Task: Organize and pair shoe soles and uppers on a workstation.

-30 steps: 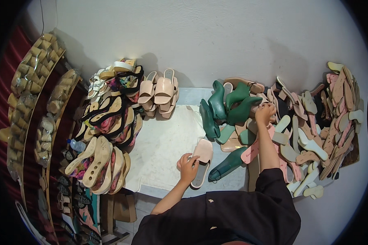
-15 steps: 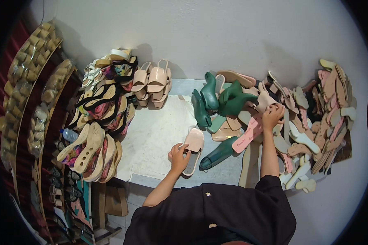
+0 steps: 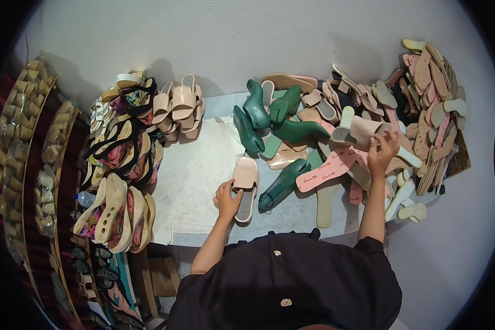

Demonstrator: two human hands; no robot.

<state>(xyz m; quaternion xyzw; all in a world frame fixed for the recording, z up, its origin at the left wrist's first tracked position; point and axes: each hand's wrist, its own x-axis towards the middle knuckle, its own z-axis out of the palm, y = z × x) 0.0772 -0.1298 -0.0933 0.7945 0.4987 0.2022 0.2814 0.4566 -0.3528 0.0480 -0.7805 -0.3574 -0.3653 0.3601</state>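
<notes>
My left hand (image 3: 227,200) is closed on the near left side of a pale pink slide sandal (image 3: 246,175), which lies with its toe pointing away from me and its grey insole showing. At the right, my right hand (image 3: 384,153) grips a second pale pink sandal (image 3: 364,130) by its toe end, above the pile. The heel of that sandal points left. Below it lies a pink printed insole (image 3: 327,171), partly over a dark green shoe last (image 3: 285,186). More green shoe lasts (image 3: 248,132) lie between my hands, farther back.
Finished pink sandals (image 3: 185,102) stand at the back left of a white sheet (image 3: 195,170). Floral wedge sandals (image 3: 113,214) are stacked at the left, beside a shelf of bagged heels (image 3: 25,121). Loose soles and insoles (image 3: 432,115) heap up along the right, against the wall.
My right hand has lifted a pale pink sandal out of the pile and moved slightly right and nearer with it. My left hand stays at the other sandal. The whole view has shifted a little.
</notes>
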